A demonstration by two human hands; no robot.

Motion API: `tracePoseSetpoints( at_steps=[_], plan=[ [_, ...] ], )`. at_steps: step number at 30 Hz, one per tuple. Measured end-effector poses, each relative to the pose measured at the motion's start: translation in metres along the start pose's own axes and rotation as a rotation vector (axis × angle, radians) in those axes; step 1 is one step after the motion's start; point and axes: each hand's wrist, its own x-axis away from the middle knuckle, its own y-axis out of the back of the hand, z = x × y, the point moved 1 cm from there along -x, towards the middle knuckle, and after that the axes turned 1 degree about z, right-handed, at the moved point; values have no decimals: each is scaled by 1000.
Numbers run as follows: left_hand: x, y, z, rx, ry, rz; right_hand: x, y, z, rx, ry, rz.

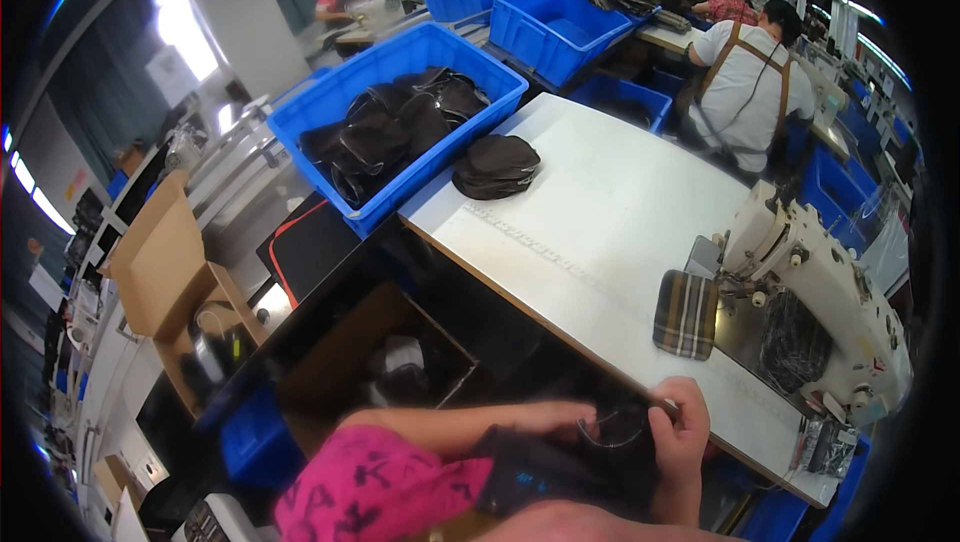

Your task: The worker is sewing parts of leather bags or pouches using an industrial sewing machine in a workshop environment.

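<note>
Close to my lap, below the table's near edge, a dark fabric piece with a thin pale curved edge is stretched between my hands. My left hand has its fingers closed at the left end of that edge. On the other side my right hand pinches it between bent fingers and thumb. The lower part of the piece blends into my dark apron, so its full shape cannot be made out. Beyond my right hand, a plaid fabric piece lies beside the needle area of a cream sewing machine.
On the white table sits a stack of dark brown fabric pieces. A blue bin of similar pieces stands at its left. An open cardboard box is further left. Other people work beyond, among more blue bins.
</note>
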Motion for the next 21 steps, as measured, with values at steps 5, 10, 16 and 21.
tracePoseSetpoints(
  at_steps=[5,10,16,21],
  plan=[
    [-22,36,40,-189,83,-57,-25,-45,87,-563,123,997],
    [-31,61,47,207,180,-252,-42,-52,66,-624,121,1040],
    [-44,82,56,344,224,-3,-40,-65,63,-645,118,1056],
    [-47,90,56,329,220,111,-40,-73,58,-675,111,1068]
  ],
)
